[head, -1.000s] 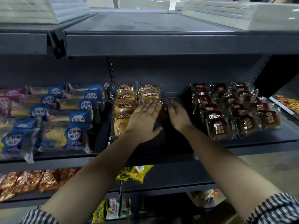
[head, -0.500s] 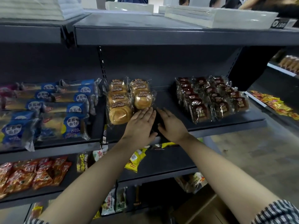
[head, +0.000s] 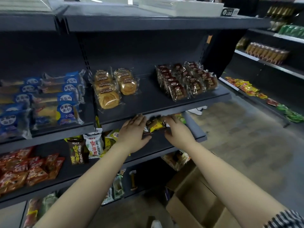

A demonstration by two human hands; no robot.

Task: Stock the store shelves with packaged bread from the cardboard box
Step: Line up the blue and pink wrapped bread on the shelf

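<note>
Both hands are drawing back and down from the bread shelf [head: 172, 102]. The left hand [head: 133, 134] is leaving the round bread packs [head: 108, 97], which are now lying above and beyond it. It is hovering flat, fingers straight, just under the shelf's front edge. The right hand [head: 178, 132] is dropping beside it, and the two are spreading apart. A yellow and dark packet [head: 156, 125] over the lower shelf [head: 158, 143] is showing in the gap between them. The cardboard box [head: 194, 204] is coming into view below the right hand.

Dim overhead store light, deep shade under shelves, soft motion blur, wide-angle bending at edges.
</note>
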